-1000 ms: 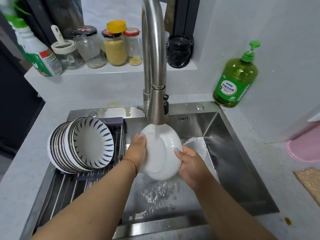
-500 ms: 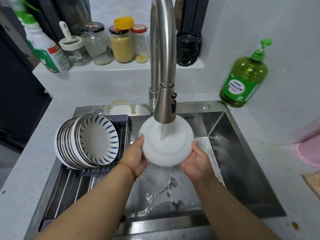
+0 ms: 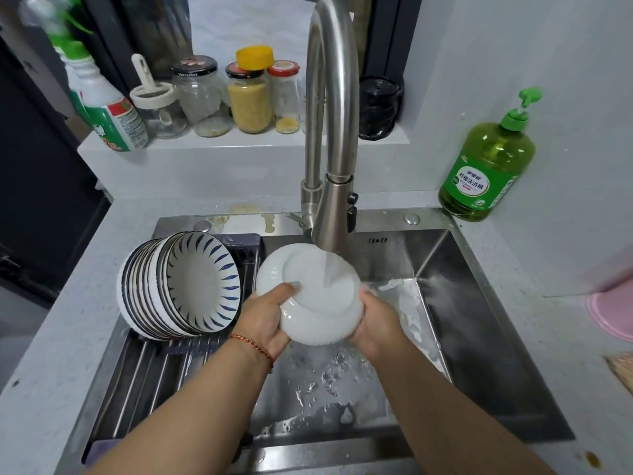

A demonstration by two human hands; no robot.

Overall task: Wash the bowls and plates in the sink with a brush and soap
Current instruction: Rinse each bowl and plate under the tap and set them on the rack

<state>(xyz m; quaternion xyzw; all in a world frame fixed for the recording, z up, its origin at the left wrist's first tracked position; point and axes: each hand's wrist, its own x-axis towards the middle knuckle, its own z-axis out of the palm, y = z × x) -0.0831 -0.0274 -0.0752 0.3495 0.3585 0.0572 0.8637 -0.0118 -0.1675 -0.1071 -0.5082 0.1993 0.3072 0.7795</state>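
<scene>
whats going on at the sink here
A person is rinsing a white ceramic bowl under the running steel tap. The left hand and right hand grip it on opposite edges, its underside turned up into the stream over the steel sink. A row of blue-striped white bowls stands on edge on the draining rack to the left. A green pump bottle of dish soap sits on the counter; no brush is in view.

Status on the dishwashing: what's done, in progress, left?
Done: a stack of blue-striped bowls stands on edge in the rack. In hand: left hand and right hand hold a white bowl under the running faucet, rinsing. Left: racking it; no other unwashed dishes visible in the sink.
</scene>
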